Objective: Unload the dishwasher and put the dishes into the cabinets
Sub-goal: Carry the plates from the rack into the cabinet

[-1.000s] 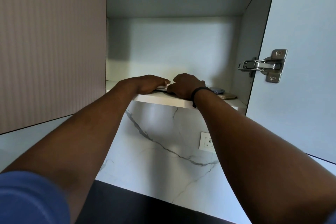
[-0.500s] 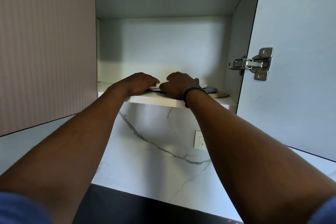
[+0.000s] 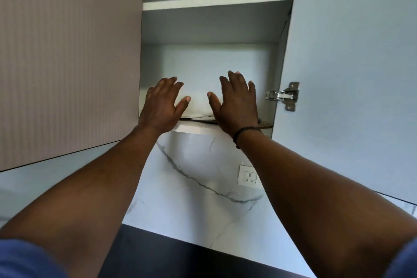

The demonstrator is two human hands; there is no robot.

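An open wall cabinet fills the upper middle of the head view. On its lower shelf (image 3: 191,128) lies a flat stack of plates (image 3: 202,117), seen edge-on, pale on top and dark beneath. My left hand (image 3: 162,106) and my right hand (image 3: 237,106) are raised in front of the shelf with fingers spread and straight, holding nothing. The plates lie between and below the two palms. A brown plate edge (image 3: 265,124) shows right of my right wrist.
An upper shelf (image 3: 214,1) spans the cabinet above. The open cabinet door (image 3: 349,63) with a metal hinge (image 3: 283,96) stands at the right. A ribbed closed door (image 3: 67,52) is at left. A marble backsplash with a wall socket (image 3: 248,178) lies below, over a dark countertop.
Both hands lifted off the plates on the shelf and opened, fingers now spread. The view tilted upward, bringing the upper shelf into sight.
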